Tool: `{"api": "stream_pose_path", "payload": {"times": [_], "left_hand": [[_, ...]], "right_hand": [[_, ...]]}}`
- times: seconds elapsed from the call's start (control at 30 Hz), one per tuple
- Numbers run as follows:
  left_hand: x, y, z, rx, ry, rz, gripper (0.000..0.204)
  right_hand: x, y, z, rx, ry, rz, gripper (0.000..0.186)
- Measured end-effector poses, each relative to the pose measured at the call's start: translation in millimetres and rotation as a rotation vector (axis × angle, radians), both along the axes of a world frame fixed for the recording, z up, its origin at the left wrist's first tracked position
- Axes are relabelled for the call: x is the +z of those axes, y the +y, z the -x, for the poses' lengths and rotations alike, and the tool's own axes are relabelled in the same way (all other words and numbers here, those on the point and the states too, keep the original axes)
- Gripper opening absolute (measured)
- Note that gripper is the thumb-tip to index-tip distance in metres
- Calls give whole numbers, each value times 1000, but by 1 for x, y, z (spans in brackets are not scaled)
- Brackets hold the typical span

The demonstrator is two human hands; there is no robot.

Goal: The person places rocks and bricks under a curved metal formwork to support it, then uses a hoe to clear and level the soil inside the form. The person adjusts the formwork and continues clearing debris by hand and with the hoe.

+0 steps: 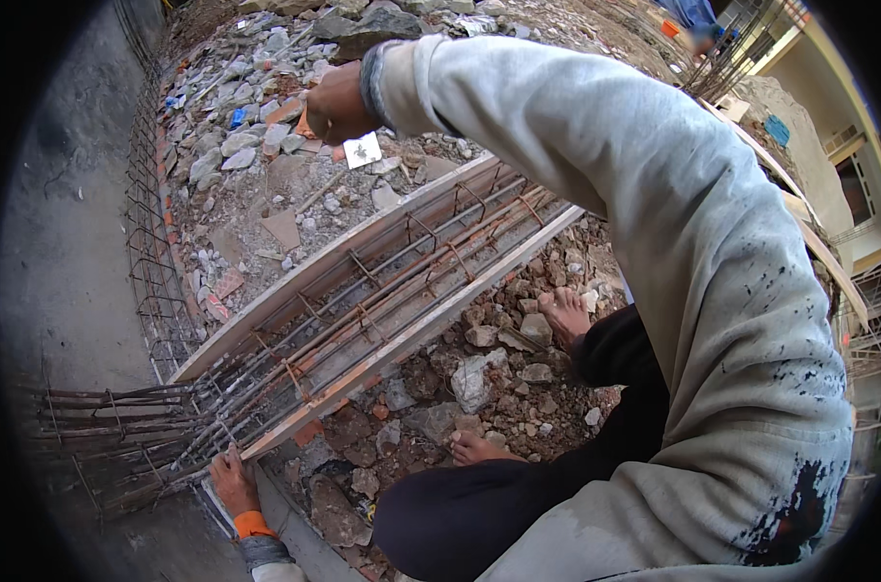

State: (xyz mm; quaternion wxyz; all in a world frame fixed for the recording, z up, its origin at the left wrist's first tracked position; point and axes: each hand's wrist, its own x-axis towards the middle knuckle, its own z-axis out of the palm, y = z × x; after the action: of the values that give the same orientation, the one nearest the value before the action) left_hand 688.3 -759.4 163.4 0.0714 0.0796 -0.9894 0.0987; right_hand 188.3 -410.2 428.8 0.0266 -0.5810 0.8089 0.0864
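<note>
1. Lying lengthwise inside the wooden formwork (411,337): the rebar cage (368,316), with long rods in rusty brown and grey, ringed by bent stirrups, and running out past the formwork's lower-left end into a bundle of rods (120,417).
2. At that same lower-left end, the left hand (235,482), with an orange band (253,524) at the wrist. Fingers bent and close together, with tips at the rods beside the board's end; too small to tell of anything pinched between them.
3. Beyond the formwork's far side, raised in view over the rubble (256,145), the right hand (336,105). Fingers curled into a fist; cannot tell of anything held inside.
4. Also beyond the far side, just below the right hand in view, a white square piece (363,150) with a small dark marking, too small to read.
5. Left of the formwork, another steel lattice (154,242) alongside a grey concrete surface (72,223).
6. On the formwork's near side, broken stones (471,380) and two bare feet (566,315), below dark trousers (498,504).
7. Arching across the formwork's upper-right end in view, a pale sleeve (712,233) with dark spots, unlettered to the eye.
</note>
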Motion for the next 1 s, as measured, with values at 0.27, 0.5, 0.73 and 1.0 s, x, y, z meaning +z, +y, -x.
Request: {"api": "stream_pose_path", "payload": {"times": [0.27,0.5,0.73,1.0], "left_hand": [[-24,14,21,-13,4,-67,53],[16,42,34,194,-150,-80,68],[45,208,134,-234,-38,-293,60],[-6,284,179,-151,-14,-303,30]], "right_hand": [[9,321,133,-329,417,-146,14],[-104,392,-19,-545,-84,-483,23],[-253,413,-88,-404,-48,86,62],[-248,419,-81,-365,-155,277,53]]}}
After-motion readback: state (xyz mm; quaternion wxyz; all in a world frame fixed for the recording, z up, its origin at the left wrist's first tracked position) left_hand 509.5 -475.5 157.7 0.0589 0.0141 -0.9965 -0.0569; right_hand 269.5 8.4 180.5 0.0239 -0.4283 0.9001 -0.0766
